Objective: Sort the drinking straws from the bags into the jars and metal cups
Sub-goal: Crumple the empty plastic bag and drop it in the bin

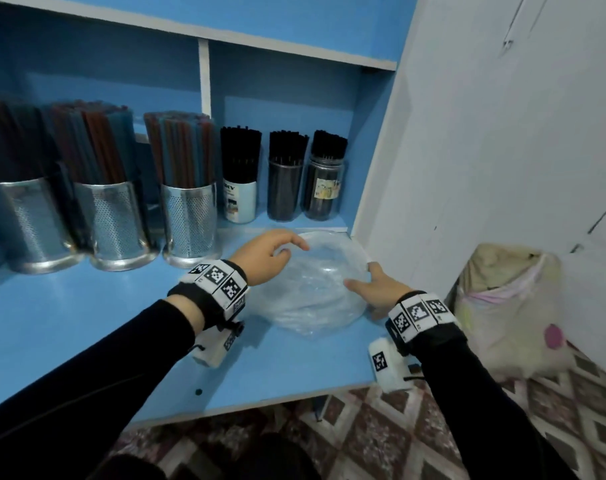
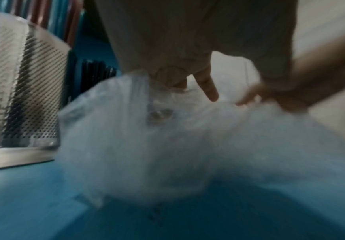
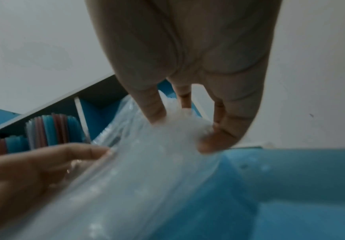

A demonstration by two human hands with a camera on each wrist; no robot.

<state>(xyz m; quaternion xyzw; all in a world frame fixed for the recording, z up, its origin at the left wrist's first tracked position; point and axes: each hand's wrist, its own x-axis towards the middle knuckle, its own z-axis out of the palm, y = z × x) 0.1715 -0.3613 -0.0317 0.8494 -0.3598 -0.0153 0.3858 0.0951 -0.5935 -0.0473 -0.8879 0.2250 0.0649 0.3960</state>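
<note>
A crumpled clear plastic bag [image 1: 315, 289] lies on the blue shelf [image 1: 86, 323] at the right; I see no straws in it. My left hand [image 1: 294, 249] arches over its far left part, fingers curled down and pinching the film [image 2: 167, 146]. Along the bag's right edge my right hand [image 1: 362, 275] grips it, thumb on top, fingers behind [image 3: 157, 116]. Three perforated metal cups [image 1: 190, 223] stand at the left, full of coloured straws [image 1: 180, 150]. Three jars [image 1: 284, 192] behind the bag hold black straws.
A white wall [image 1: 485, 150] closes the shelf's right side just past the bag. A stuffed light sack [image 1: 509, 306] sits on the patterned floor at the right. The shelf's front edge [image 1: 260, 400] runs below my wrists. A white divider [image 1: 204, 77] stands above the cups.
</note>
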